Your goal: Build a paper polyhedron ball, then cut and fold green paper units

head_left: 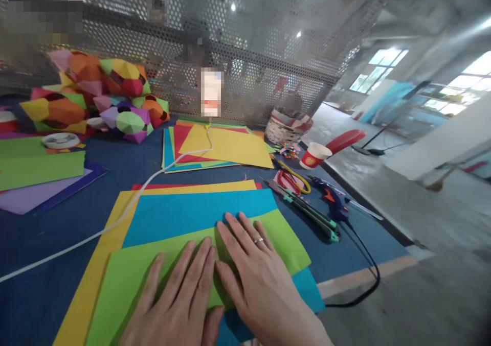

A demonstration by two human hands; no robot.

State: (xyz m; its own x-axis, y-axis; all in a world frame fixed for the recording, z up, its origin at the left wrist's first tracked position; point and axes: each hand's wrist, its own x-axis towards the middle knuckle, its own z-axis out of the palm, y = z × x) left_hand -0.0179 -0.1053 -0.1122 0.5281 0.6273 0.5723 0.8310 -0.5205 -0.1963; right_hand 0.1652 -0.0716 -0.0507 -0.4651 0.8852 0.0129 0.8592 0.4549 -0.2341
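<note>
A green sheet (126,269) lies on a blue sheet (199,203), with a yellow sheet (88,279) and some red beneath. My left hand (180,295) rests on the green sheet, fingers stretched forward and a little apart. Beside it on the right, my right hand (257,274) is spread flat on the same sheet, with a ring on one finger. The thumb of my right hand is close to the fingers of my left hand. Neither hand grips anything.
A white cable (148,182) crosses the sheets. Green-handled cutters (310,213), a glue gun (335,203) and a paper cup (314,156) stand or lie right. Stacked coloured sheets (233,144) are behind; folded paper shapes (128,121) and a tape roll (61,140) are left.
</note>
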